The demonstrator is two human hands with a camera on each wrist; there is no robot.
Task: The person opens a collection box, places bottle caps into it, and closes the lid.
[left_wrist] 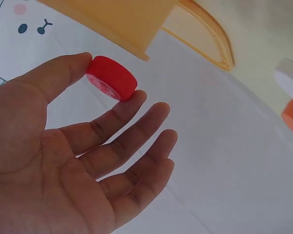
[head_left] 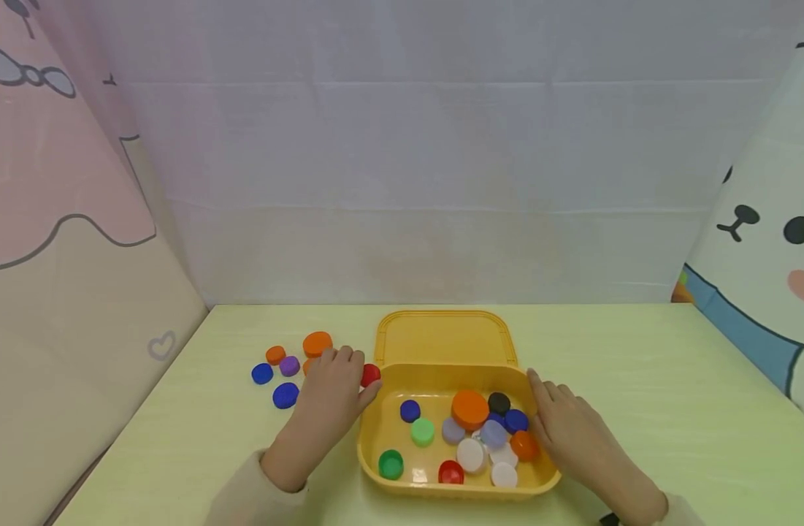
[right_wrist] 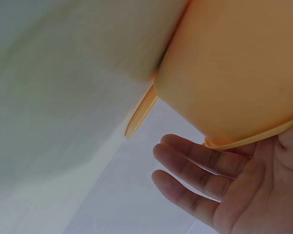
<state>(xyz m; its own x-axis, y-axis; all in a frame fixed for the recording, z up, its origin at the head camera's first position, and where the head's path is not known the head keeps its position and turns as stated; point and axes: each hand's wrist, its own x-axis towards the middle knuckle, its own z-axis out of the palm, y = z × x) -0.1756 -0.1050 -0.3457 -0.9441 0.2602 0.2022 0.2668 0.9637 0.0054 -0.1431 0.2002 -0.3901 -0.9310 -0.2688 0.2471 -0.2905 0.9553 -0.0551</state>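
Observation:
My left hand (head_left: 332, 394) pinches a red bottle cap (left_wrist: 112, 78) between thumb and index finger, and the other fingers are spread loosely. It is just outside the left rim of a yellow plastic box (head_left: 434, 376). In the head view the red cap shows beside that rim. My right hand (head_left: 575, 431) rests at the box's right rim with its fingers extended; the right wrist view shows several of them relaxed below the rim. Inside the box lie several caps, among them a large orange cap (head_left: 470, 409), a green cap (head_left: 391, 464) and a white cap (head_left: 470, 455).
Left of the box, loose caps lie on the pale table (head_left: 638, 380): a blue cap (head_left: 286, 395), a purple cap (head_left: 289, 366) and an orange cap (head_left: 318, 344), among others. A yellow lid (head_left: 444, 340) lies behind the box. Cloth hangs (head_left: 415, 183) at the table's back.

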